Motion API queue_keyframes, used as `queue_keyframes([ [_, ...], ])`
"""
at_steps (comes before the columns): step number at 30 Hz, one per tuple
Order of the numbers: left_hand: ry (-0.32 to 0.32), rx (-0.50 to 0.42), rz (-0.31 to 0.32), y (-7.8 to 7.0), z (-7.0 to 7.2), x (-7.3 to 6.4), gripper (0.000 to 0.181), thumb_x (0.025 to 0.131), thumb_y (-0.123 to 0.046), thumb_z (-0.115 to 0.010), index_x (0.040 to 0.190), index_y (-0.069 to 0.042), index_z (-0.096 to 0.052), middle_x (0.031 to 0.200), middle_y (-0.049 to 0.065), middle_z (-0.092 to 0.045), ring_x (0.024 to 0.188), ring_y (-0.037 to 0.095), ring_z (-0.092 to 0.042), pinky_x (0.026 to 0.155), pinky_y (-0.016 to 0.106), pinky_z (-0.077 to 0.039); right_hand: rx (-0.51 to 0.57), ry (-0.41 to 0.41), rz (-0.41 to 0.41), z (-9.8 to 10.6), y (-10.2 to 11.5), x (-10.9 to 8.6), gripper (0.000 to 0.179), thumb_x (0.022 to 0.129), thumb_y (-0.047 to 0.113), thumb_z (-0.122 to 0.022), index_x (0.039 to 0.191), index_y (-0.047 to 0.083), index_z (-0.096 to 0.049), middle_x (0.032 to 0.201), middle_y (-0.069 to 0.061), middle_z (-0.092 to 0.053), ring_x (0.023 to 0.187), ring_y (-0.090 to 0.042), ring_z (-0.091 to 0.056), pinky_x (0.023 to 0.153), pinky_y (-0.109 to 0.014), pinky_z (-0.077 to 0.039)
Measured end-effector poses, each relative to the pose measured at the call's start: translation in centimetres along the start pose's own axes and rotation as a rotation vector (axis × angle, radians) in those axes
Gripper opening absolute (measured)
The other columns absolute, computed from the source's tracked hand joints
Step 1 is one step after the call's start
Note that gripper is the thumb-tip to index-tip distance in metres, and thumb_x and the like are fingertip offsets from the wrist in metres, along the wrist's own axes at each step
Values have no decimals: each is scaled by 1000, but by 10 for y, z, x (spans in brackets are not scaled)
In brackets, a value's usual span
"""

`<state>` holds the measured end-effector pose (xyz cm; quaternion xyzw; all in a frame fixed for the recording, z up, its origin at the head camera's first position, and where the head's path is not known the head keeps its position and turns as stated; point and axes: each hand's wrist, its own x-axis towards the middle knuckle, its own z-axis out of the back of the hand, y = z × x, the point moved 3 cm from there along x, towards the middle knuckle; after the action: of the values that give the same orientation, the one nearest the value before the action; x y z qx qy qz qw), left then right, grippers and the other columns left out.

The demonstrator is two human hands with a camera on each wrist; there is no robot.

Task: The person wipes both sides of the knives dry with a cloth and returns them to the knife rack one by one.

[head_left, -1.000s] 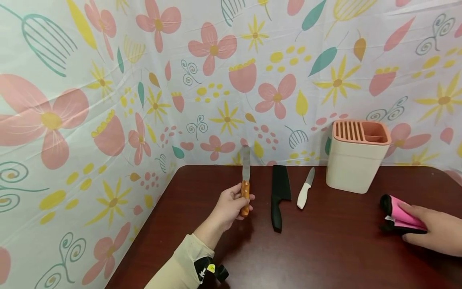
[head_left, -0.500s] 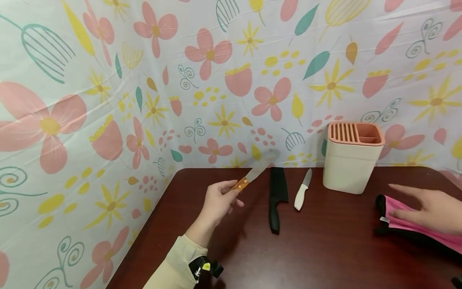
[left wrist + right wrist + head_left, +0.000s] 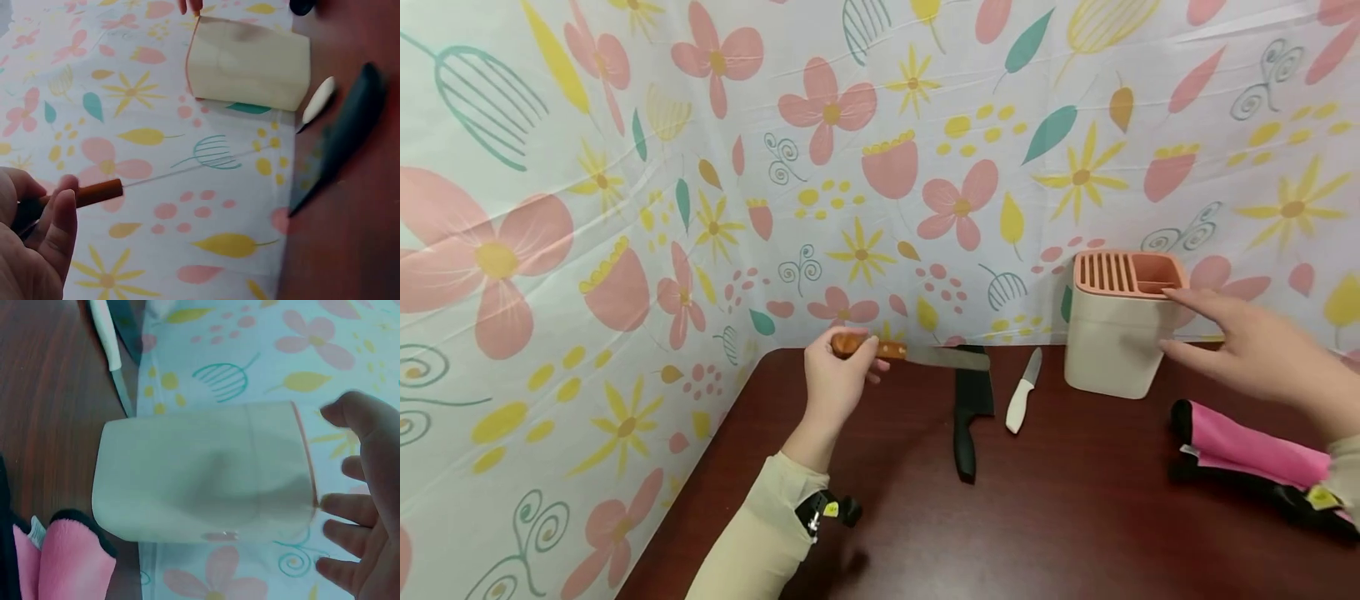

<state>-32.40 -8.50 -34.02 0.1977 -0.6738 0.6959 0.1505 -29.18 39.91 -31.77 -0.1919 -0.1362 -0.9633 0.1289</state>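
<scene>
My left hand [image 3: 833, 379] grips the wooden handle [image 3: 891, 350] of a knife [image 3: 947, 357] above the table's far left part. Its blade points right, nearly level, and in the head view its tip overlaps the black cleaver. The left wrist view shows the brown handle [image 3: 100, 193] with the blade almost edge-on. My right hand [image 3: 1262, 342] reaches to the right side of a cream knife holder [image 3: 1108, 346] with an orange slotted top [image 3: 1105, 273]. In the right wrist view its fingers [image 3: 350, 509] are spread at the orange rim; whether they touch is hard to tell.
A black cleaver [image 3: 974, 396] and a small white-handled knife [image 3: 1018, 407] lie on the dark red table [image 3: 1037, 517]. A rolled pink and black cloth [image 3: 1255, 446] lies at right, under the right forearm. A flowered sheet [image 3: 850, 200] hangs behind.
The left hand has turned the knife from pointing away to pointing right and raised it. The right hand has let go of the pink cloth and moved up to the holder.
</scene>
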Motion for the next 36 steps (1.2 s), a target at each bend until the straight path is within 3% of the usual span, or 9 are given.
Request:
queue_keyframes([
  [1, -2, -11, -11, -4, -2, 5, 16, 93, -11, -73, 106, -3, -70, 75, 20, -74, 56, 31, -72, 54, 45, -61, 8, -17, 27, -1, 2, 4, 79, 89, 38, -80, 152, 5, -46, 141, -31, -57, 109, -44, -67, 88, -63, -51],
  [3, 4, -40, -29, -11, -7, 17, 16, 94, -11, -73, 105, -1, -68, 75, 19, -73, 54, 29, -70, 54, 46, -61, 9, -45, 70, -5, 4, 13, 75, 88, 30, -80, 149, 2, -49, 149, -33, -48, 128, -52, -53, 98, -70, -43],
  [7, 29, -88, -35, -25, -17, 41, 12, 95, -10, -68, 103, -4, -62, 86, 18, -75, 49, 21, -66, 50, 44, -60, 2, -89, 118, -18, 5, 26, 68, 87, 20, -78, 145, -1, -52, 149, -35, -48, 137, -55, -42, 108, -70, -35],
  [12, 61, -65, -59, -48, -33, 72, 11, 95, -10, -61, 105, -7, -58, 97, 20, -75, 45, 17, -62, 45, 38, -57, -3, -137, 102, -36, 7, 33, 62, 90, 20, -75, 146, 3, -54, 148, -36, -46, 144, -58, -32, 119, -68, -26],
  [16, 53, -20, -81, -75, -52, 94, 13, 94, -10, -57, 107, -9, -58, 94, 16, -76, 44, 17, -58, 44, 36, -55, 13, -235, 94, -45, 10, 33, 59, 88, 17, -74, 142, 3, -57, 144, -35, -50, 143, -56, -35, 126, -61, -20],
  [22, 73, 40, -171, -125, -89, 125, 16, 95, -10, -54, 111, -9, -59, 87, 9, -74, 44, 20, -59, 44, 36, -53, 53, -449, 85, -56, 14, 39, 46, 80, 8, -73, 124, -2, -66, 121, -33, -63, 121, -51, -51, 128, -50, -21],
  [29, 175, 51, -204, -168, -138, 138, 15, 98, -6, -50, 112, -9, -55, 88, 9, -69, 51, 29, -64, 45, 35, -51, 94, -544, 9, -68, 17, 44, 39, 82, 8, -68, 119, -3, -66, 113, -35, -60, 120, -56, -47, 124, -55, -24],
  [36, 238, 184, -278, -185, -181, 139, 8, 101, -12, -49, 108, -13, -54, 65, 2, -56, 53, 23, -66, 58, 28, -49, 113, -593, -24, -71, 20, 43, 39, 81, 8, -67, 118, -4, -64, 113, -34, -56, 121, -54, -45, 122, -56, -26],
])
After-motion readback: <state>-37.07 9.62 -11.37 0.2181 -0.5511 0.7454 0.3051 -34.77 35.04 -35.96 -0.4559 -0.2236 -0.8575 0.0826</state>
